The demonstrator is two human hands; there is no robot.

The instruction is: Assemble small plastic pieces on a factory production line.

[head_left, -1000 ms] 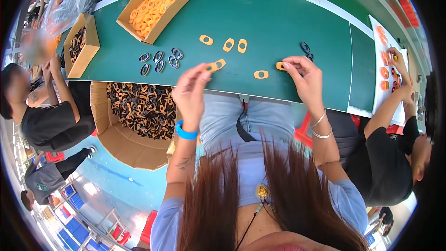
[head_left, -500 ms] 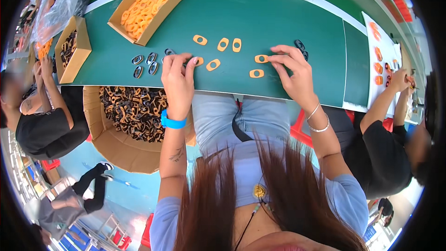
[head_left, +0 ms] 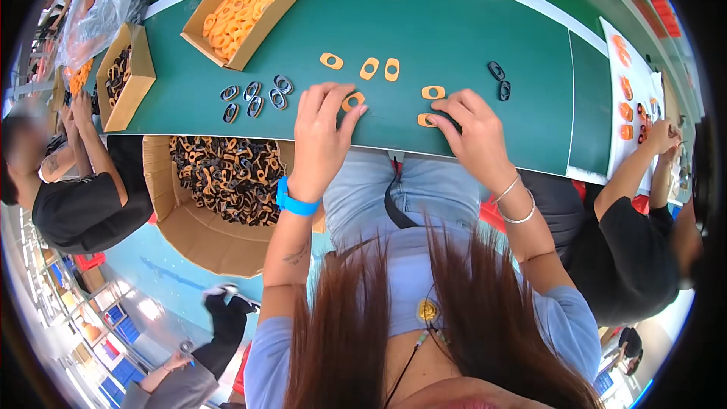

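Note:
My left hand [head_left: 324,136], with a blue band at its wrist, is closed in a pinch around a small orange oval ring [head_left: 354,101] on the green table. To its right, my right hand [head_left: 477,135] has thumb and forefinger at the edge of another orange oval ring [head_left: 425,120]. One more orange ring [head_left: 433,92] lies just above it. Further back are loose orange rings [head_left: 369,69]. Several black oval pieces [head_left: 255,106] lie left of my left hand, and two black pieces [head_left: 497,71] lie beyond my right hand.
A cardboard box of orange rings [head_left: 265,30] stands at the back left, beside a smaller box of dark pieces [head_left: 142,91]. Below the table edge, a big carton [head_left: 201,246] holds many black-and-orange pieces. Co-workers sit on both sides; a white board [head_left: 617,155] lies at right.
My left hand has moved right, from one orange ring to the neighbouring one. My right hand has shifted nearer, from the upper ring to the lower one. The view has shifted slightly.

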